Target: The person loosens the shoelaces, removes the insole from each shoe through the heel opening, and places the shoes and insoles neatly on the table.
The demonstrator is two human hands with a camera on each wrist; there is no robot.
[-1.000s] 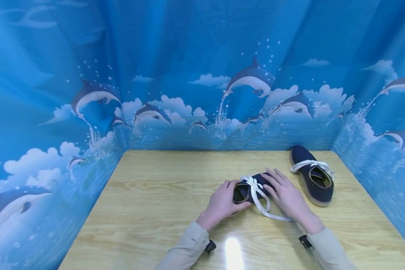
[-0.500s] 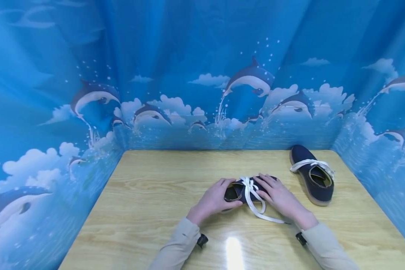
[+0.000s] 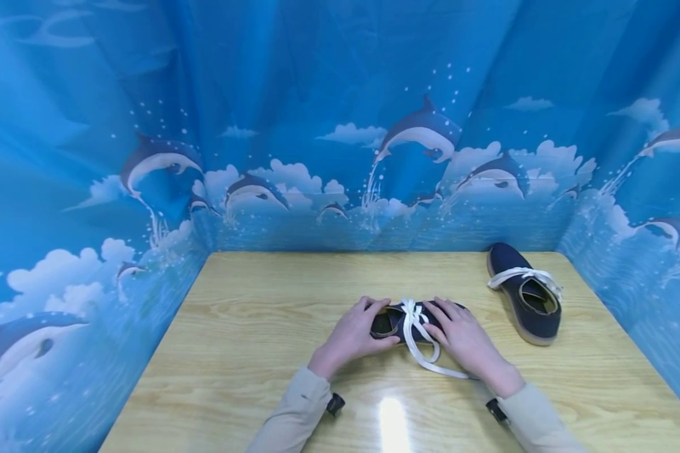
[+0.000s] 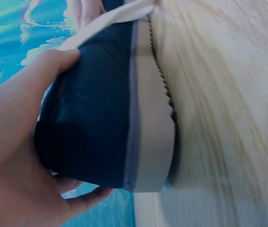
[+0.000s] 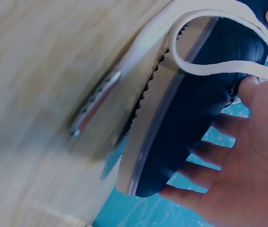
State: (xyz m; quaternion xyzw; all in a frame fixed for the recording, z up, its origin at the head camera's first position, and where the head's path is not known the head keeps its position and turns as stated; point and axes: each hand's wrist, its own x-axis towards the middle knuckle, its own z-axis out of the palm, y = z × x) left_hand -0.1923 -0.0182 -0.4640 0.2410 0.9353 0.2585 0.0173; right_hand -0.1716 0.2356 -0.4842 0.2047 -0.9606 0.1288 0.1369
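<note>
A navy shoe [image 3: 398,317] with a pale ridged sole sits on the wooden table, its toe pointing right. At the heel my left hand [image 3: 347,338] grips it, the thumb on the near side and fingers round the back. My right hand [image 3: 466,341] holds the toe end, fingers over the upper and thumb beside the white lace [image 3: 412,322]. The lace is tied in a bow at the top. One loop and a long end hang over the near side; the tip [image 5: 95,103] shows in the right wrist view. Part of the toe is hidden under the right hand.
The matching navy shoe [image 3: 537,324] stands at the back right of the table [image 3: 249,327], its white lace also tied. A blue dolphin-print curtain [image 3: 328,126] surrounds the table's back and sides.
Both hands and the held shoe have shifted left, mostly in the first half second. The right hand lies further over the toe and lace area. The other shoe stays put.
</note>
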